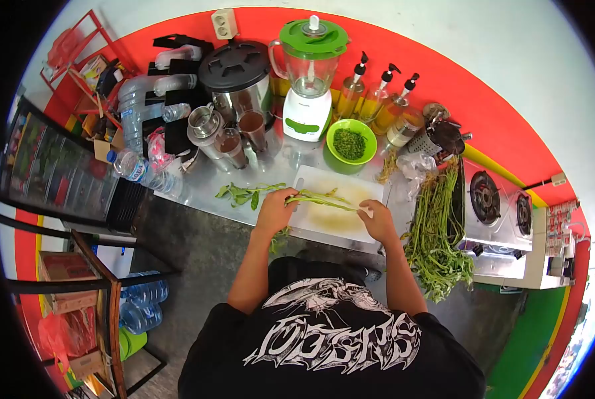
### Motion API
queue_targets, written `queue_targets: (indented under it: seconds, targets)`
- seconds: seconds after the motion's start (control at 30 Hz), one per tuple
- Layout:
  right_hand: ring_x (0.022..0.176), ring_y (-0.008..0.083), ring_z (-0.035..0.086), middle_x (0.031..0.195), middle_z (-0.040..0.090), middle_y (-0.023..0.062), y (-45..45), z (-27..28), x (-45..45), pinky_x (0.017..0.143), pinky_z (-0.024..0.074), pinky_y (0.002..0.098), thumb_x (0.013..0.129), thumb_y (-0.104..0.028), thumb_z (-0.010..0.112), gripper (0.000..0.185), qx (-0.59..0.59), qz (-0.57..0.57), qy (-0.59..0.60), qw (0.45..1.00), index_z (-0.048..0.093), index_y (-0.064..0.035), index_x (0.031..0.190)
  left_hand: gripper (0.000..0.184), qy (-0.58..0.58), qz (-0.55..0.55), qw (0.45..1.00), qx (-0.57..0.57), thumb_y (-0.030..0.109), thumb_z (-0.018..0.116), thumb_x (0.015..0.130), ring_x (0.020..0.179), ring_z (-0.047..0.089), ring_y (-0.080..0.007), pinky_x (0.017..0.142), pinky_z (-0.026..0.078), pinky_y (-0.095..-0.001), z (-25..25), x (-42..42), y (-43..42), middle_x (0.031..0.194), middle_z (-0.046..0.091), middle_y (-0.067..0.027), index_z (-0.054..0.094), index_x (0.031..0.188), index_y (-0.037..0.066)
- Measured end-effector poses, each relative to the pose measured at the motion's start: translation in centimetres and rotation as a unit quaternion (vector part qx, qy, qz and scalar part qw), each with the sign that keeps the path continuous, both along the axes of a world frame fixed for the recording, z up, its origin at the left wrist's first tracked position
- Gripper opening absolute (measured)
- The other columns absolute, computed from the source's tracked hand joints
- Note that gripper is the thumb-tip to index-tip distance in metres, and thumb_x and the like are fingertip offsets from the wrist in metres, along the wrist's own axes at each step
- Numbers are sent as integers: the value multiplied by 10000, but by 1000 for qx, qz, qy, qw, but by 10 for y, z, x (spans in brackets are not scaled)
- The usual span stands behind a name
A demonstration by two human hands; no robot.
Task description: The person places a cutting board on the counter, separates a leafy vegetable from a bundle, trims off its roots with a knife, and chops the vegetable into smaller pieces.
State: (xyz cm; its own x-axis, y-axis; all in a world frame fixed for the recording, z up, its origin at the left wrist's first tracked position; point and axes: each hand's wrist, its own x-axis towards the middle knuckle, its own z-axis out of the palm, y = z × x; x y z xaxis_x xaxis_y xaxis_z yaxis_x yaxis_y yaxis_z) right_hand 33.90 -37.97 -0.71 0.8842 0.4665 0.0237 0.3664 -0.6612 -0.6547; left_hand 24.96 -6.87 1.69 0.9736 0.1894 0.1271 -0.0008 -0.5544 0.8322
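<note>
Green leafy stalks [321, 199] lie lengthwise over a white cutting board [341, 231] with yellowish stains. My left hand [277, 211] is closed around the stalks at the board's left edge, and their leaves [241, 194] stick out to its left over the metal counter. At the board's right side, my right hand [375, 221] is pinched at the right end of the stalks; whatever is between its fingers is too small to make out. Behind the board stands a green bowl [351, 147] holding chopped greens.
A large bunch of stalks [437, 233] hangs over the counter's front edge at right, beside a gas stove [497, 206]. Behind are a blender [309, 80], pump bottles [372, 100] and metal cups [252, 130]. A water bottle [141, 169] stands at left.
</note>
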Motion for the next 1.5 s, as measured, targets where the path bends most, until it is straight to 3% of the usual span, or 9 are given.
queue_targets:
  seconds: [0.3, 0.43, 0.63, 0.9, 1.03, 1.13, 1.2, 1.33, 1.5]
  targets:
    - [1154, 376, 574, 1191, 630, 192, 81, 84, -46, 1029, 400, 455, 860, -175, 730, 518, 90, 80, -114, 986, 530, -47, 1320, 176, -25, -101, 994, 34, 64, 686, 834, 824, 640, -383, 755, 499, -421, 72, 12, -49, 903, 679, -176, 704, 995, -7]
    - [883, 333, 677, 931, 684, 186, 72, 86, -33, 789, 514, 380, 900, -72, 673, 218, 164, 52, 23, 985, 626, 15, 1094, 188, -102, -89, 989, 67, 45, 689, 834, 865, 636, -355, 737, 496, -425, 68, 11, -50, 920, 685, -152, 697, 1020, 19]
    - [691, 103, 569, 730, 602, 49, 25, 81, -17, 655, 473, 275, 995, -105, 574, 159, 314, -100, 91, 940, 633, 37, 1035, 576, -92, 4, 990, 108, 178, 804, 771, 1151, 478, -350, 1003, 365, -478, 68, -1, -42, 1226, 572, -117, 587, 1303, 140]
    - [626, 117, 503, 711, 541, 24, -63, 76, -7, 577, 431, 279, 1071, -243, 485, 279, 533, -334, 76, 774, 583, -12, 949, 576, -80, -78, 990, 85, 142, 752, 806, 1171, 470, -362, 1024, 355, -478, 26, 12, -82, 1277, 538, -137, 547, 1344, 141]
    - [594, 117, 496, 719, 543, 27, -119, 52, -6, 554, 420, 279, 1078, -278, 471, 291, 487, -447, 31, 750, 576, -32, 964, 504, -25, -146, 987, 55, 142, 742, 818, 1166, 476, -342, 1022, 366, -473, 10, 14, -112, 1257, 542, -114, 585, 1297, 156]
    - [668, 121, 524, 866, 585, 35, -156, 28, -6, 581, 438, 289, 1045, -208, 533, 264, 378, -499, 48, 778, 538, -8, 1218, 458, 0, -181, 982, 52, 142, 741, 820, 1157, 480, -333, 1022, 374, -469, -3, 19, -126, 1243, 544, -106, 611, 1259, 155]
    - [907, 173, 595, 1149, 602, 81, -176, 23, -8, 753, 488, 325, 1004, -151, 592, 575, 280, -525, 94, 798, 346, 5, 1500, 410, 5, -191, 981, 45, 142, 742, 818, 1145, 482, -330, 1022, 386, -453, -8, 21, -131, 1226, 549, -105, 636, 1214, 145]
    - [1305, 298, 490, 1499, 436, 147, -192, 10, -9, 1038, 415, 415, 988, -188, 615, 688, 252, -518, 87, 813, 263, 1, 1549, 370, 3, -193, 981, 23, 143, 740, 820, 1146, 480, -338, 1018, 398, -441, -15, 25, -138, 1215, 559, -113, 655, 1180, 143]
    - [1430, 420, 322, 1555, 325, 249, -183, 15, -23, 1144, 333, 498, 937, -313, 666, 824, 66, -495, 80, 862, 223, -16, 1565, 366, 40, -189, 981, 30, 151, 744, 815, 1155, 486, -346, 1020, 404, -448, -31, 21, -134, 1215, 566, -130, 663, 1172, 147]
